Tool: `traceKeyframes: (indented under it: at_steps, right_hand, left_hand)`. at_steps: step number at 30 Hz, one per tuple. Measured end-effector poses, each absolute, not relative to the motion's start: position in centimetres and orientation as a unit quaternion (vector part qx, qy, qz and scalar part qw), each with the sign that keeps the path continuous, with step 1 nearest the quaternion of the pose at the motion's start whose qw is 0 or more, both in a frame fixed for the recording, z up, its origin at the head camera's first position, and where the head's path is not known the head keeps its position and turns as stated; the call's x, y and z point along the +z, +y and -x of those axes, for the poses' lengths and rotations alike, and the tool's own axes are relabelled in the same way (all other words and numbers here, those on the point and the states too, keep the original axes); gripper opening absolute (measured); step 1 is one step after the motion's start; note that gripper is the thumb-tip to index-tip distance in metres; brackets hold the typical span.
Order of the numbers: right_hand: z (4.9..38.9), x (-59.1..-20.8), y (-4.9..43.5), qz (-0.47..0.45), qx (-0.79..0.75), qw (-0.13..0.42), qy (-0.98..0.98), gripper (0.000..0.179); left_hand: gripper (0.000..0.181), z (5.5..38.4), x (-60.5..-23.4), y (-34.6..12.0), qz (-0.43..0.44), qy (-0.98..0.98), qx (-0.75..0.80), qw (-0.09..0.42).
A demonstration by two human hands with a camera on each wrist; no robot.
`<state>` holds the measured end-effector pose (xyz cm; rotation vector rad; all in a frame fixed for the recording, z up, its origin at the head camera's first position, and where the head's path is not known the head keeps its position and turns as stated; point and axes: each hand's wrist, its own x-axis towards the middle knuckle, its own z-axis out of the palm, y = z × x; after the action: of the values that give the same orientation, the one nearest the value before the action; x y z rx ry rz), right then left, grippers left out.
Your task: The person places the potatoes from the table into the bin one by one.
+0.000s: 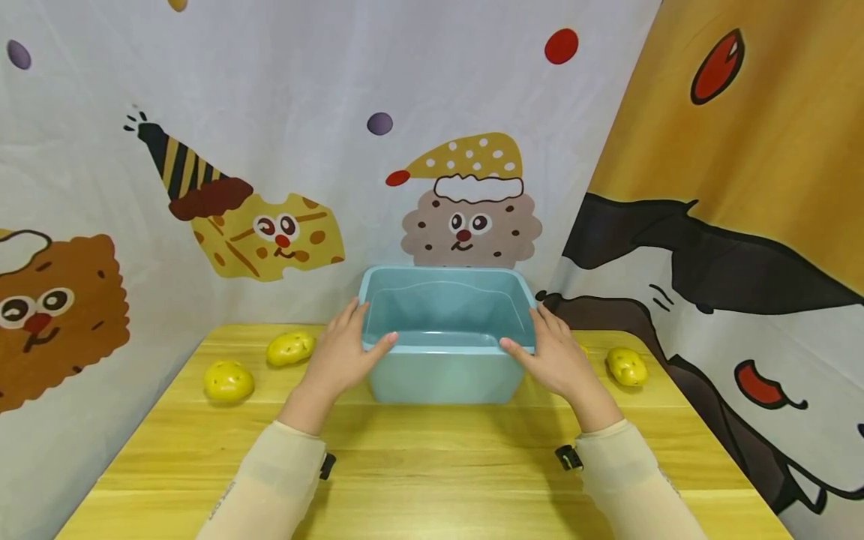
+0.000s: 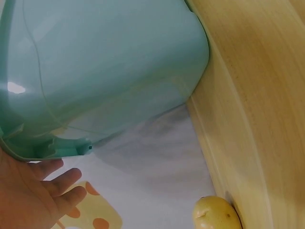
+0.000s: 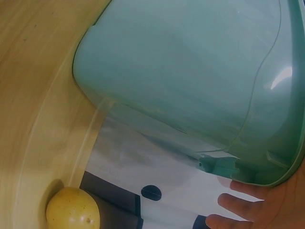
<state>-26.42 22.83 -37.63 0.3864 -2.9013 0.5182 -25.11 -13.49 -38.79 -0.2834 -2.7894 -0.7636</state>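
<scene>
Two hands up front, left hand [image 1: 340, 351] and right hand [image 1: 556, 352], both with a pretty wide grip: fingers spread at the ends, thumbs on the near rim. The blue bin [image 1: 442, 379] sits smack between them on the counter [image 1: 445, 465], neither hand nearer. Long axis runs side to side, mouth points up. Two yellow potatoes [image 1: 228, 382] lie off left, at least one potato [image 1: 627, 367] right, cartoon curtain [image 1: 304, 90] behind.

Your right hand [image 1: 556, 364] mostly hides 1 yellow object [image 1: 585, 349]; the wrist views crop your blue bin [image 2: 109, 62]; your sleeve print [image 1: 221, 501] is illegibly small.
</scene>
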Motion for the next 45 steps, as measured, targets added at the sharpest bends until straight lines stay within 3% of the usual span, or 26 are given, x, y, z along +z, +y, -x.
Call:
traceKeyframes:
  at_steps: [45]
  right_hand:
    - [26.41,-37.7,22.81,-0.133,0.189,0.086,-0.969,0.098]
  left_hand:
    - [0.093,25.04,-38.72,-13.4,0.091,-0.952,-0.273,0.105]
